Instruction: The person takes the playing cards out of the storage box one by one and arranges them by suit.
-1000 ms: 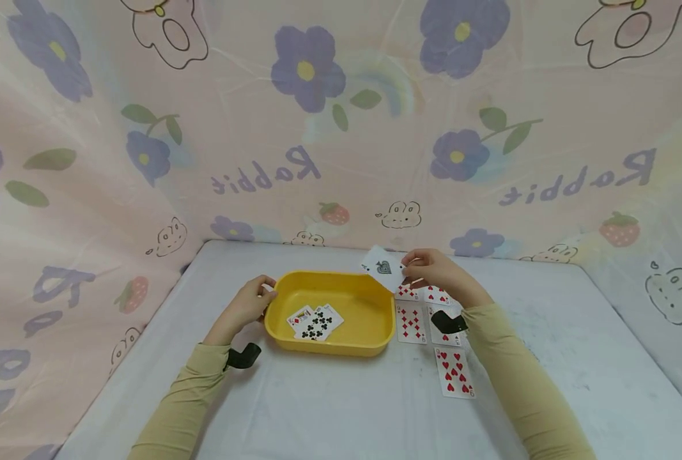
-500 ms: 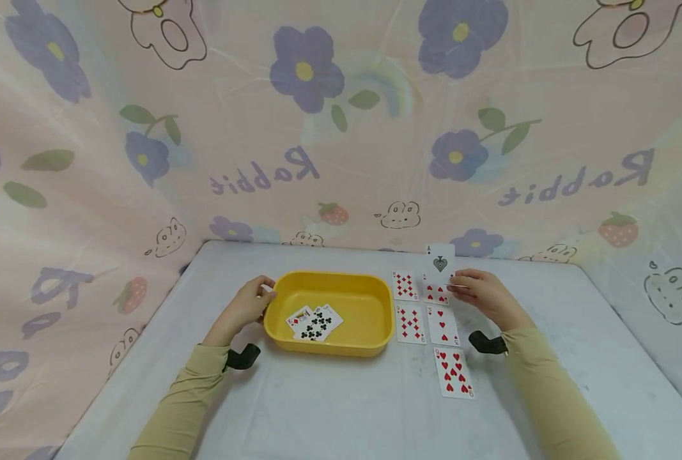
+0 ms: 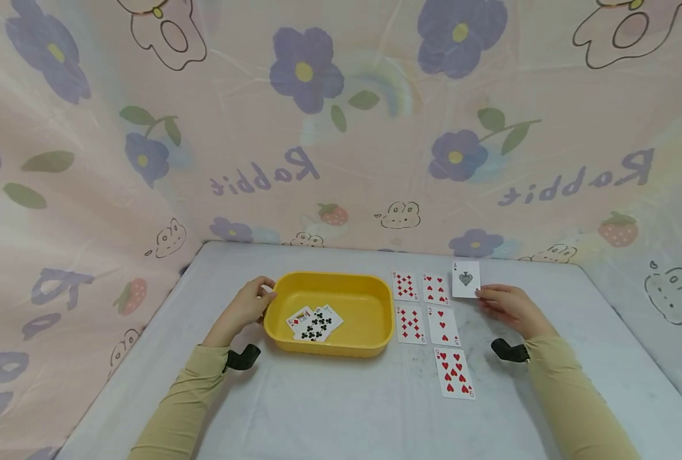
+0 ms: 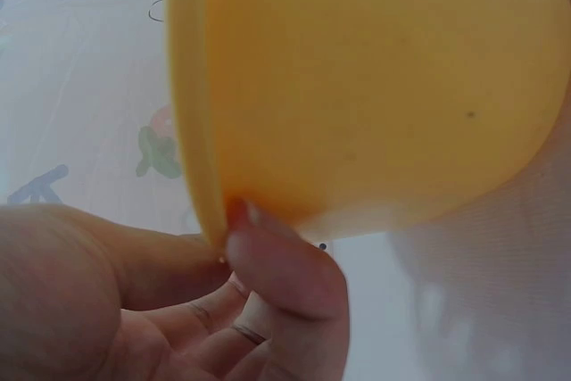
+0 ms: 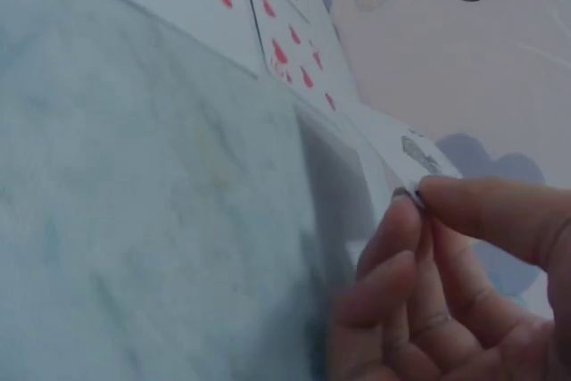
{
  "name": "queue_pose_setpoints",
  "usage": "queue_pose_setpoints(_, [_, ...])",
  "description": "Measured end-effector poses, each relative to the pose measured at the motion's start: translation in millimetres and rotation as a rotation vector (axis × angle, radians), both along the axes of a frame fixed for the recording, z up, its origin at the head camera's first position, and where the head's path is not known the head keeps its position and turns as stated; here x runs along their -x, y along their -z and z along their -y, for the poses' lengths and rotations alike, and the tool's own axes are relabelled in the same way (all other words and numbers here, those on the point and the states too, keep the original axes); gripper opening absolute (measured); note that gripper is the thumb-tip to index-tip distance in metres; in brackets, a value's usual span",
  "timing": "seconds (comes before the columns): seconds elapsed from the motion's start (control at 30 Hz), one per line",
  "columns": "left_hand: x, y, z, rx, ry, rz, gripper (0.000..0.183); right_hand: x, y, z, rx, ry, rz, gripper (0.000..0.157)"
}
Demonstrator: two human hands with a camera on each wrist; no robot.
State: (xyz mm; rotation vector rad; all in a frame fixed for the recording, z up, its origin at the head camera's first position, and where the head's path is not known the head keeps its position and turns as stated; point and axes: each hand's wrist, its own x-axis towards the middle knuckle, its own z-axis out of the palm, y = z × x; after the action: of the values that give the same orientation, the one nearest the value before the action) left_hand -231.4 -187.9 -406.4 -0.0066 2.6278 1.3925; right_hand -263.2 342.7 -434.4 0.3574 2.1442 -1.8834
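My right hand (image 3: 510,308) pinches the lower right corner of an ace of spades (image 3: 465,278), thumb over fingers. The right wrist view has the card (image 5: 401,144) tilted above the table, casting a shadow beneath it. On the left, my left hand (image 3: 247,303) grips the rim of a yellow tray (image 3: 341,350) at its left end. Close up in the left wrist view, thumb and forefinger pinch the tray's edge (image 4: 192,131). A few overlapping playing cards (image 3: 316,322), a club card on top, lie face up inside the tray.
Right of the tray, red cards lie face up in rows: two diamond cards (image 3: 411,324) in one column, and beside it a six-pip heart card (image 3: 435,289), a three of hearts (image 3: 443,326) and a nine of hearts (image 3: 454,373). A printed curtain (image 3: 341,160) hangs behind the white table (image 3: 341,409).
My right hand has carried the ace of spades from over the tray's far right corner rightward, past the heart column, and lowered it. My left hand and the tray have stayed put.
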Motion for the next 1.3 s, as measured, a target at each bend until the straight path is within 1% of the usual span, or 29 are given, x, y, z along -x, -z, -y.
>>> queue_pose_setpoints(0.13, [0.9, 1.2, 0.3, -0.003, -0.003, 0.003, 0.024, 0.8, 3.4, -5.3, -0.078, -0.008, 0.025, 0.039])
queue_pose_setpoints(0.2, [1.2, 1.5, 0.3, 0.000, -0.005, 0.005, 0.025, 0.6, 4.6, -6.7, -0.123, -0.015, 0.024, 0.040])
queue_pose_setpoints(0.37, [1.9, 2.1, 0.8, 0.006, -0.001, 0.005, 0.026, 0.3, 5.9, -7.6, -0.215, -0.029, 0.013, 0.037])
queue_pose_setpoints(0.6, [2.4, 2.9, 1.9, 0.001, 0.001, 0.013, 0.026, -2.3, 3.8, -5.7, -0.334, -0.092, 0.011, 0.037])
queue_pose_setpoints(0.83, [2.4, 2.1, 2.3, 0.000, 0.003, 0.013, 0.026, -1.1, 5.6, -5.6, -0.361, -0.092, 0.009, 0.037])
queue_pose_setpoints(1.07, [2.6, 1.7, 1.3, 0.011, 0.002, 0.006, 0.026, -2.9, 2.5, -3.6, -0.367, -0.078, 0.009, 0.036])
queue_pose_setpoints(1.3, [1.9, 1.6, 1.0, 0.014, 0.009, -0.004, 0.025, -4.3, -0.1, -1.8, -0.380, -0.083, 0.006, 0.036])
